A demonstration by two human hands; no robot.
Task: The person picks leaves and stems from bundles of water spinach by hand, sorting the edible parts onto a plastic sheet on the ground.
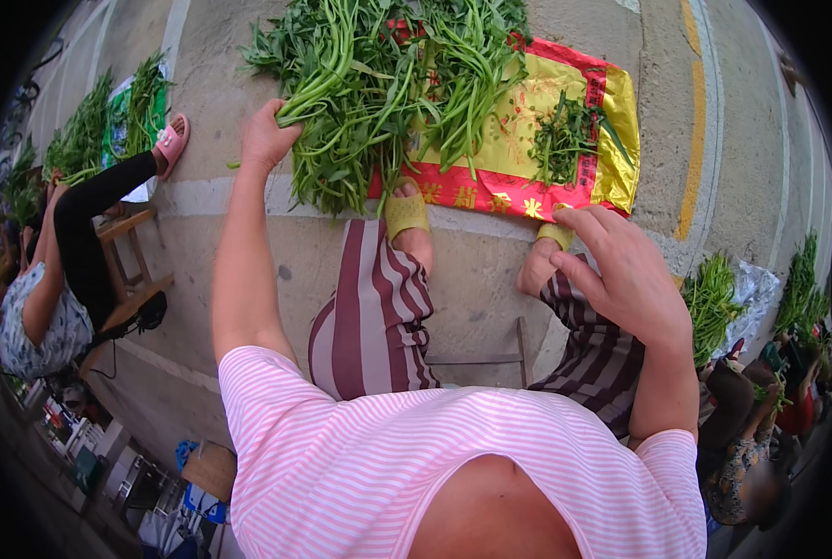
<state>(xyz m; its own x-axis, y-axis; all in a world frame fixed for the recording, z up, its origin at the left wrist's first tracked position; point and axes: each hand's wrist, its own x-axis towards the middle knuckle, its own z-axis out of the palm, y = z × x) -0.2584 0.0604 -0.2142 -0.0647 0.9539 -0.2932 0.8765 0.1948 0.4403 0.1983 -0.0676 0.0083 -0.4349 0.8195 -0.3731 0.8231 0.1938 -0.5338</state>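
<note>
My left hand is closed around the stem ends of a bunch of water spinach at the left edge of a big leafy pile. The pile lies partly over a flat red and yellow plastic sack on the ground. My right hand hovers near my right knee with nothing in it, fingers stretched and thumb apart. A small heap of short greens sits on the sack's right part, a little beyond that hand.
My feet in yellow slippers stand at the sack's near edge. At left, a person in black trousers sits by a wooden stool and more greens. Several people and further bunches line the right side. Painted lines cross the concrete.
</note>
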